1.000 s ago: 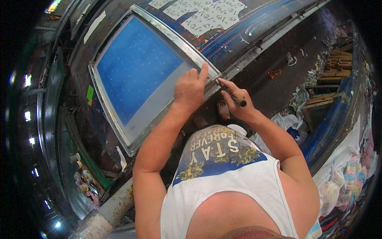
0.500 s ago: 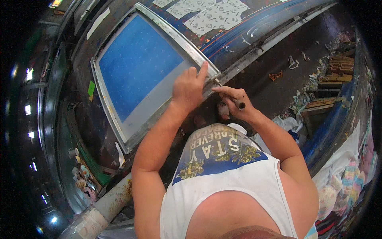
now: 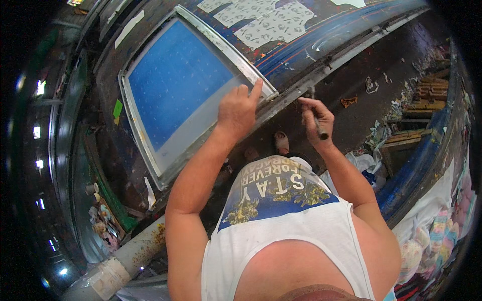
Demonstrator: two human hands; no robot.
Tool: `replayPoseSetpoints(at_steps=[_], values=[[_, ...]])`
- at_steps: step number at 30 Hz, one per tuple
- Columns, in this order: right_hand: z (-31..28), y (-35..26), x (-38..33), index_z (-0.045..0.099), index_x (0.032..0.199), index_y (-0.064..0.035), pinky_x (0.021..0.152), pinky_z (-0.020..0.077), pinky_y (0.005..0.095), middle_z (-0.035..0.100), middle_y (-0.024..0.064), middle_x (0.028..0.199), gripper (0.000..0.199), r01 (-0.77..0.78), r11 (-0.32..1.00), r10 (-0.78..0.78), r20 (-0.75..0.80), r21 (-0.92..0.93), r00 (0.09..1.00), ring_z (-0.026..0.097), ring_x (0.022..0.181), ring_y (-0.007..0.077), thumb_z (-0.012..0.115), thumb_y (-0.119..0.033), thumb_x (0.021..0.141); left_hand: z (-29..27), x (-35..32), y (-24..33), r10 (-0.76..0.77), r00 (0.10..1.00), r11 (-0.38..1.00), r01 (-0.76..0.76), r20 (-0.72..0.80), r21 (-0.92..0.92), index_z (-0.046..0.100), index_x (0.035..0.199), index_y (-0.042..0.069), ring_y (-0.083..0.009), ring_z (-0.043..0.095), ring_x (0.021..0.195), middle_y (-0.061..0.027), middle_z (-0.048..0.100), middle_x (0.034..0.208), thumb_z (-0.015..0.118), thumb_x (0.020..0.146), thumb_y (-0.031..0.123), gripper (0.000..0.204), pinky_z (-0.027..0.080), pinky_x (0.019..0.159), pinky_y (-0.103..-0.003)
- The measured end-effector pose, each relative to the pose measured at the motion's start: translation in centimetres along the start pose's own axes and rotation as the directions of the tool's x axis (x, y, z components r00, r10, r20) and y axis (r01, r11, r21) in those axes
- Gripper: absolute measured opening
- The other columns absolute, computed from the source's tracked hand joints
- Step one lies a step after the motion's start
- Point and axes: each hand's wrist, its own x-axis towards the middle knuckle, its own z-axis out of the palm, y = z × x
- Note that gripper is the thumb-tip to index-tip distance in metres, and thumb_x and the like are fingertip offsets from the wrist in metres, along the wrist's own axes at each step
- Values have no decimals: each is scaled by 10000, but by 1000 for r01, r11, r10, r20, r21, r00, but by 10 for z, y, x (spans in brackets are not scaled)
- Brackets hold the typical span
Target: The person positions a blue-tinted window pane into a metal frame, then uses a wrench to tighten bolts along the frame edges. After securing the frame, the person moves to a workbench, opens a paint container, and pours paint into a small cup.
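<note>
left hand [image 3: 238, 108]: same spot as 0.5 s ago, fingers resting on the blue screen frame [image 3: 165, 95] corner
right hand [image 3: 315, 120]: now further off the frame, pinching a dark tool [image 3: 318, 128]

Patterned cloth [image 3: 261, 20], wooden crates [image 3: 401, 143]

Tool [image 3: 317, 125] tip behind right hand [image 3: 315, 120]

A textile screen-printing workshop: a blue mesh printing screen [image 3: 181, 85] at eleven o'clock lies on a long paint-stained desk [image 3: 321, 35], printed cloth [image 3: 273, 22] at twelve.
</note>
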Motion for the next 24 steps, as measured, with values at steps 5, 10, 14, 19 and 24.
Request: replayPoseSetpoints(at_steps=[5, 10, 14, 19, 24], values=[[-16, -1, 8, 761, 1254, -36, 601, 433, 219, 615, -58, 829, 191, 14, 1000, -12, -75, 23, 997, 530, 676, 24, 651, -91, 1108, 1, -3, 3, -18, 1000, 999, 18, 5, -48, 589, 1536, 137, -329, 665, 892, -117, 589, 998, 937, 739, 306, 886, 572, 750, -460], [-11, -22, 34, 761, 1256, -60, 788, 547, 271, 745, 54, 949, 193, 364, 833, -313, 187, -418, 931, 685, 862, 108, 687, -106, 1084, 1, -6, 5, -30, 999, 998, 28, -39, -49, 651, 1462, 134, -305, 672, 920, -93, 617, 1004, 954, 715, 306, 824, 566, 741, -445], [33, -33, 82, 765, 1225, -58, 773, 574, 372, 775, 172, 933, 235, 291, 888, -212, 245, -356, 946, 740, 835, 213, 698, -228, 1077, -14, -21, 6, -110, 994, 991, 110, 3, -73, 603, 1497, 133, -344, 683, 974, -116, 627, 1032, 938, 748, 330, 843, 581, 777, -482], [66, -30, 102, 786, 1130, -4, 798, 547, 344, 774, 88, 908, 272, -39, 952, 158, 376, -304, 913, 690, 852, 159, 723, -260, 1062, -41, -44, 5, -171, 985, 973, 166, -19, -162, 606, 1495, 92, -382, 676, 1042, -149, 660, 1107, 916, 793, 346, 809, 552, 883, -512], [66, -29, 88, 785, 1177, 19, 808, 533, 290, 779, 60, 986, 312, -72, 963, 171, 381, -260, 909, 662, 881, 109, 726, -267, 1068, -82, -132, -64, -407, 877, 912, 403, -256, -73, 618, 1472, 39, -396, 658, 1142, -203, 682, 1209, 864, 875, 380, 730, 513, 994, -521]])
